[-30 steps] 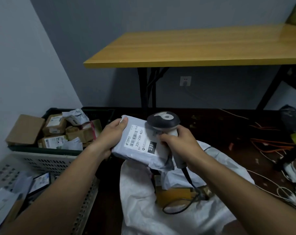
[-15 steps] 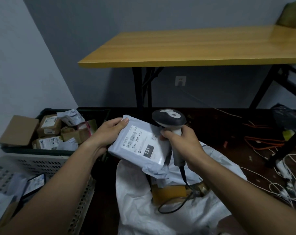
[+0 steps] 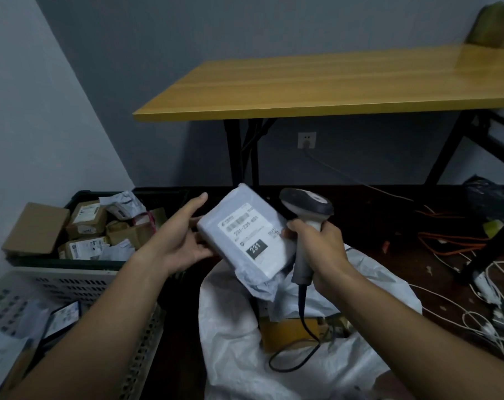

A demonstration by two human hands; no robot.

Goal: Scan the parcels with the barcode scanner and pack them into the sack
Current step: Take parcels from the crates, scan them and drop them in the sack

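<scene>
The grey poly-mailer parcel is smooth plastic film with a soft sheen, crumpled at its lower end, and carries a matt white paper label. The barcode scanner looks like hard plastic: a dark matt head and a pale grey, smooth handle, trailing a black rubbery cable. The white sack is coarse woven plastic, creased and dull. The yellow wooden desk has a smooth, faintly glossy top on black metal legs. Brown cardboard boxes, matt, fill a dark plastic crate; the pale perforated crate is also plastic.
</scene>
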